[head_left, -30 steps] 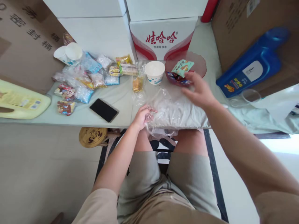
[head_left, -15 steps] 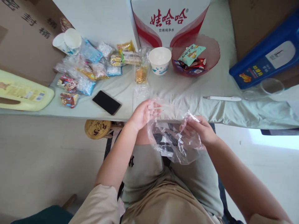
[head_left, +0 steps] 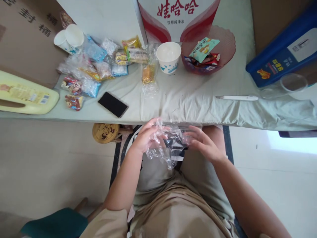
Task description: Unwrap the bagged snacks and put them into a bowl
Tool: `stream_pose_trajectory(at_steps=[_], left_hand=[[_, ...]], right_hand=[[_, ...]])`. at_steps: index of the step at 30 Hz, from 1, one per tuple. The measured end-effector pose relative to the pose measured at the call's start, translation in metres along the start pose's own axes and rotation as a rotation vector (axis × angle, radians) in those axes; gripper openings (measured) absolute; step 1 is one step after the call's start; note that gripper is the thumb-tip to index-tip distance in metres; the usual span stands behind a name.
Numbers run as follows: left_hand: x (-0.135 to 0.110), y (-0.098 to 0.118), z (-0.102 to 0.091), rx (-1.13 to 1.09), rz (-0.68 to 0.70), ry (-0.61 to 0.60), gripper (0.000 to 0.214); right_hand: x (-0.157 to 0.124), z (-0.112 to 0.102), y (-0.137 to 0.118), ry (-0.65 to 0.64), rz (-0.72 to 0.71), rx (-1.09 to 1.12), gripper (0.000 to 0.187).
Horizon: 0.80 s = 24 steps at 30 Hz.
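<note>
I sit at a table covered with a pale green cloth (head_left: pixel 198 102). Both hands hold a crumpled clear plastic bag (head_left: pixel 165 148) over my lap, just below the table's front edge. My left hand (head_left: pixel 146 135) grips the bag's left side with its fingers curled. On the right side, the fingers of my right hand (head_left: pixel 201 143) pinch the bag. A red bowl (head_left: pixel 224 44) with snack packets stands at the back of the table. A white paper cup (head_left: pixel 169 56) stands to its left.
A black phone (head_left: pixel 113 104) lies near the front edge. Several snack packets (head_left: pixel 94 71) and stacked paper cups (head_left: pixel 68 39) fill the left. A white pen (head_left: pixel 236 98), a blue jug (head_left: pixel 282 56), a yellow jug (head_left: pixel 24 97), a printed carton (head_left: pixel 177 16) and a wooden stool (head_left: pixel 105 133) are nearby.
My right hand came back from the red bowl and took hold of the bag. Both hands pulled the bag off the table down to my lap and bunched it together.
</note>
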<state>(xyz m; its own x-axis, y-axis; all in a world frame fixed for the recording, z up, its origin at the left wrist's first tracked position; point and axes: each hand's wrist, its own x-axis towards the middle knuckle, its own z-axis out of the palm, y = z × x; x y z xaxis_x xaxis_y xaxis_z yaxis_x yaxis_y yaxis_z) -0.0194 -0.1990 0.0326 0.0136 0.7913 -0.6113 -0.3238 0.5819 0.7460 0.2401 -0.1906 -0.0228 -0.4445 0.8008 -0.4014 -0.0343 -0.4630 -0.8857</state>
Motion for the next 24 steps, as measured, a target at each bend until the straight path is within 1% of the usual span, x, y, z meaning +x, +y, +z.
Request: stream_pose_trajectory(at_steps=[2,4,5,7,9,11,12,13,15,16,18,20,22,24], left_hand=[[-0.002,0.003,0.006,-0.017,-0.040,-0.022,0.047],[-0.001,0.005,0.012,-0.020,-0.040,-0.002,0.041],[0.001,0.006,0.014,-0.023,-0.028,0.021,0.040],[0.006,0.009,0.016,-0.043,0.015,0.102,0.038],[0.011,0.012,0.018,-0.087,0.069,0.191,0.037],[0.015,0.012,0.021,-0.119,0.097,0.229,0.036],[0.015,0.011,0.023,-0.120,0.094,0.221,0.037],[0.016,0.010,0.024,-0.111,0.078,0.199,0.038],[0.017,0.008,0.024,-0.062,0.038,0.145,0.041],[0.017,0.008,0.022,-0.025,0.034,0.133,0.043],[0.020,0.013,0.011,0.063,0.070,0.153,0.044],[0.024,0.022,-0.005,0.127,0.140,0.217,0.042],[0.027,0.031,-0.019,0.094,0.207,0.271,0.038],[0.026,0.034,-0.027,-0.025,0.244,0.264,0.039]], right_hand=[[0.002,0.010,-0.001,-0.010,0.008,-0.046,0.056],[0.005,0.017,-0.002,0.003,0.000,-0.104,0.043],[0.006,0.019,-0.002,0.024,-0.023,-0.111,0.042],[0.007,0.017,0.000,0.060,-0.132,-0.076,0.049],[0.006,0.014,0.001,0.015,-0.275,-0.040,0.057],[0.006,0.013,0.001,-0.055,-0.361,-0.092,0.069],[0.006,0.014,0.000,-0.050,-0.368,-0.151,0.072],[0.007,0.017,-0.001,-0.011,-0.355,-0.216,0.069],[0.009,0.024,-0.005,0.116,-0.307,-0.308,0.048],[0.009,0.027,-0.007,0.171,-0.287,-0.315,0.042],[0.009,0.029,-0.013,0.250,-0.272,-0.260,0.049],[0.007,0.027,-0.020,0.313,-0.254,-0.183,0.052],[0.005,0.024,-0.026,0.369,-0.193,-0.111,0.049],[0.003,0.022,-0.030,0.390,-0.104,-0.020,0.045]])
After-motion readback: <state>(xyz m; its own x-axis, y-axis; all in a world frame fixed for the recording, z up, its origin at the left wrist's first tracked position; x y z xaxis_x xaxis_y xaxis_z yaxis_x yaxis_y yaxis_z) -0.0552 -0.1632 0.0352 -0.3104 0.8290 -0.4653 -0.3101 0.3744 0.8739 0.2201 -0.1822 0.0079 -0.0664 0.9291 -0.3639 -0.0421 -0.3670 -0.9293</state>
